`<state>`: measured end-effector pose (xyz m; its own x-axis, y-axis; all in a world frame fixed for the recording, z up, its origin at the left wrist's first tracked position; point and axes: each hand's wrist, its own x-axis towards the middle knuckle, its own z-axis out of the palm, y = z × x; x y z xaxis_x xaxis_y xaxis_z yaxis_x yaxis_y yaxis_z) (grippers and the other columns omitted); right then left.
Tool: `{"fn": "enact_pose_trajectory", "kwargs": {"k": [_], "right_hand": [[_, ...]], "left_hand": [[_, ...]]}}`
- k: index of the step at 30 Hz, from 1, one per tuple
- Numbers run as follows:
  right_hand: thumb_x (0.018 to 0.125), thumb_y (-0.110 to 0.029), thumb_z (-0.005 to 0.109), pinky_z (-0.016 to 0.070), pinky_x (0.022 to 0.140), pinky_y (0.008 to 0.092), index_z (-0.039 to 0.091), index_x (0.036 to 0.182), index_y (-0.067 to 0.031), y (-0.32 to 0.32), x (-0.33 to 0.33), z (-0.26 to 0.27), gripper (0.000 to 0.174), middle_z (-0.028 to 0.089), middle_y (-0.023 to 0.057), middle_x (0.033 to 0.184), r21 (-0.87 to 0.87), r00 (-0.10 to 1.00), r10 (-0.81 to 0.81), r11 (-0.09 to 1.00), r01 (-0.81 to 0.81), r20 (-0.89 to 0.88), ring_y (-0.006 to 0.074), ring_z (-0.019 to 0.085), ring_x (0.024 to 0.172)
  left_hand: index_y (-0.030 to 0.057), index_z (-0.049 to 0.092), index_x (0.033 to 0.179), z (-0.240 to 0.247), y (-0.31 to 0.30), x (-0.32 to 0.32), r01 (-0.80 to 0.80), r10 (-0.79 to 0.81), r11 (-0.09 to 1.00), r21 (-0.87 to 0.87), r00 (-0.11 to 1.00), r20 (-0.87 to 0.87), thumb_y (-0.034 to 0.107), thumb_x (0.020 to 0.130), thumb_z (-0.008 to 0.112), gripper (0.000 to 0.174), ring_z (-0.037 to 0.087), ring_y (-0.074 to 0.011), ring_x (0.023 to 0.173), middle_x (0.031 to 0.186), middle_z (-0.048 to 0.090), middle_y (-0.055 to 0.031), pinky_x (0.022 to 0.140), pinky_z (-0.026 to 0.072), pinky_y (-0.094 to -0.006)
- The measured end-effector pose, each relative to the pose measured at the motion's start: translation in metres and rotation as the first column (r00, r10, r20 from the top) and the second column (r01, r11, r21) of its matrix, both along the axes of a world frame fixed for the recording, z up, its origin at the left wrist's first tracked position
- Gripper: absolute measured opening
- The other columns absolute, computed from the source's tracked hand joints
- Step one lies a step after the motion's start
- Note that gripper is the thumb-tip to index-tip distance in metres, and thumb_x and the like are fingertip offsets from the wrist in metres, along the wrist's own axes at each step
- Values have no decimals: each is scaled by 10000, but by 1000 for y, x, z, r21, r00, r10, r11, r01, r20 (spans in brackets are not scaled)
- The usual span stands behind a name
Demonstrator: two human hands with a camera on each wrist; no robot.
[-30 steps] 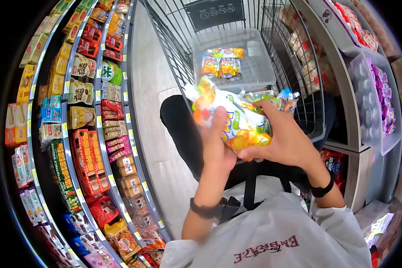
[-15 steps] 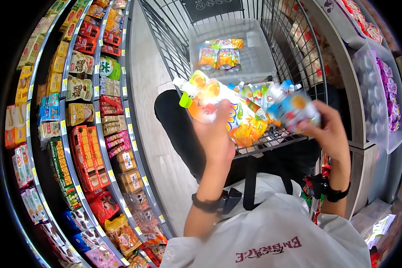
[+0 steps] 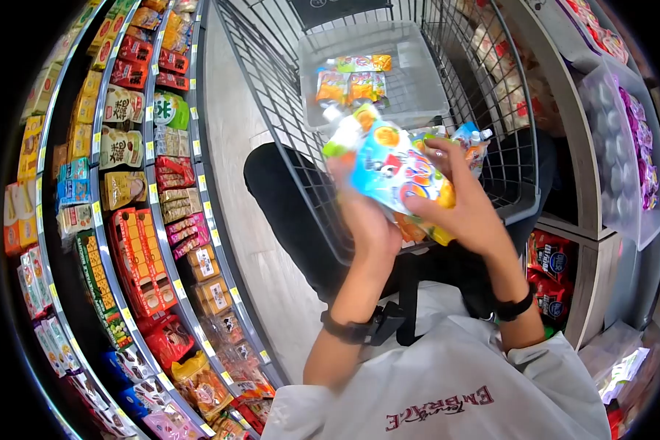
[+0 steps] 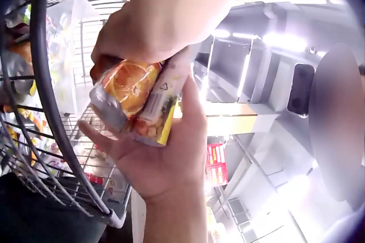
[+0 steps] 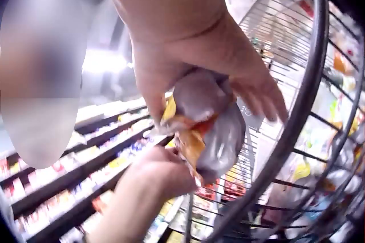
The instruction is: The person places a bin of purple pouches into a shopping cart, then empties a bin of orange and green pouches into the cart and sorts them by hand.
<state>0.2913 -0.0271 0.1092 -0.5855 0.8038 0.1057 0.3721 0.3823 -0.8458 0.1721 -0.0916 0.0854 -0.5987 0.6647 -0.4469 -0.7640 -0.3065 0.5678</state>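
My left hand (image 3: pixel 370 224) holds a small stack of spouted jelly drink pouches, their white caps pointing up and left in the head view. Over that stack lies a blue-and-white jelly drink pouch (image 3: pixel 396 161) with orange pictures, gripped at its lower end by my right hand (image 3: pixel 466 205), thumb on the front. In the left wrist view, the bottom of an orange-slice pouch (image 4: pixel 131 86) sits against another pouch (image 4: pixel 154 117) above my left palm. Silvery pouch bottoms (image 5: pixel 225 143) show between both hands in the right wrist view.
The shopping cart (image 3: pixel 524 110) stands between my knees, its near rim below the hands. Inside are a clear plastic bin (image 3: pixel 429 77) with several pouches (image 3: pixel 352 84) and more loose spouted pouches (image 3: pixel 473 143). Snack shelves (image 3: pixel 147 191) line the left; display bins (image 3: pixel 601 161) stand right.
My right hand moved out right to a blue pouch above the cart, then back left, bringing it onto the pouches in my left hand. The head view has shifted slightly.
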Motion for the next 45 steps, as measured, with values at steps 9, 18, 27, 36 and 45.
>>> {"fn": "enact_pose_trajectory", "kwargs": {"k": [9, 18, 27, 36, 45], "right_hand": [[680, -191, 854, 497, 833, 287, 497, 1233, 31, 2, 12, -8, 695, 638, 112, 1097, -610, 980, -123, 793, 1, -158, 172, 628, 972], [610, -192, 816, 464, 664, 363, 621, 1138, -93, -45, 8, 50, 571, 556, 118, 984, 232, 973, 34, 969, -89, 230, 290, 562, 850], [656, -128, 823, 472, 764, 345, 642, 730, -55, -25, 9, 56, 209, 512, 51, 694, 125, 995, 87, 989, -82, -40, 230, 522, 683], [635, -55, 836, 502, 893, 376, 553, 744, -46, -26, 18, 60, 304, 501, 71, 746, -24, 996, 33, 999, -35, -79, 247, 574, 723], [690, -19, 761, 457, 728, 285, 606, 808, -20, -16, 33, 40, 195, 549, 83, 827, 20, 986, -114, 993, 117, -126, 206, 575, 766]], "left_hand": [[29, 357, 1398, 29, 4, 28, 84, -131, 986, -142, 923, -362, 420, 1024, 401, 543, 518, -216, 1196, 1312, 498, -121, 1014, 411, -355], [52, 256, 1447, 0, -33, 14, 369, -401, 911, 182, 897, 189, 265, 788, 698, 821, 561, -297, 1154, 1273, 522, -160, 986, 477, -427], [56, 175, 1495, -2, -31, 5, 470, -508, 737, 486, 859, -61, 673, 703, 641, 1107, 439, -410, 1272, 1441, 337, -302, 1052, 399, -490], [29, 202, 1483, 6, -27, 6, 374, -562, 709, 598, 811, 160, 696, 795, 588, 1033, 499, -401, 1218, 1422, 368, -310, 969, 479, -477], [1, 255, 1459, 3, -37, 4, 397, -427, 830, 391, 904, -12, 422, 682, 697, 988, 479, -401, 1257, 1412, 408, -263, 1031, 428, -503]]}}
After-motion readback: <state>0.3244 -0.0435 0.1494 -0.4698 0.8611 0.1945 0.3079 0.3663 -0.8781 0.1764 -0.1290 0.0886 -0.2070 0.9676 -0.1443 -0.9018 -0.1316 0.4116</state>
